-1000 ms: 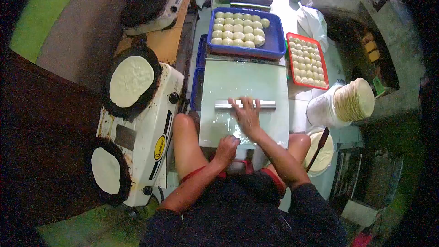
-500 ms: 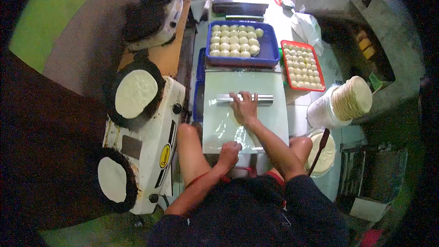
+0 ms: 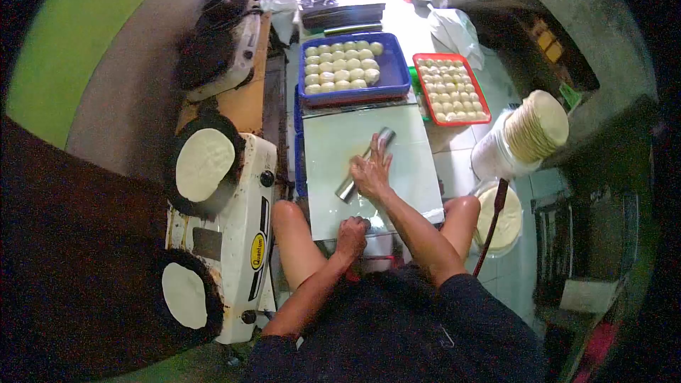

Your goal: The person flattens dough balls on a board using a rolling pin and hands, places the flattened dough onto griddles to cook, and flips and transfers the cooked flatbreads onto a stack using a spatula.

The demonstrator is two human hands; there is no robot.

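I've got the right hand (image 3: 371, 171) lying over a metal roller (image 3: 346, 190) that sits slantwise on the pale desk (image 3: 326, 142); fingers look splayed, probably to spread the push, but the underside's hidden so I can't tell if that grip is clenched. Left hand (image 3: 352, 235) is curled up by the desk's near edge, parked clear of the roller I guess, and I can't see if anything's inside. Blue tray (image 3: 394, 74) of dough balls (image 3: 341, 75) sits just past the far edge, likely for easy reach, and off left there's a flat round (image 3: 206, 164) on a dark pan (image 3: 181, 198)
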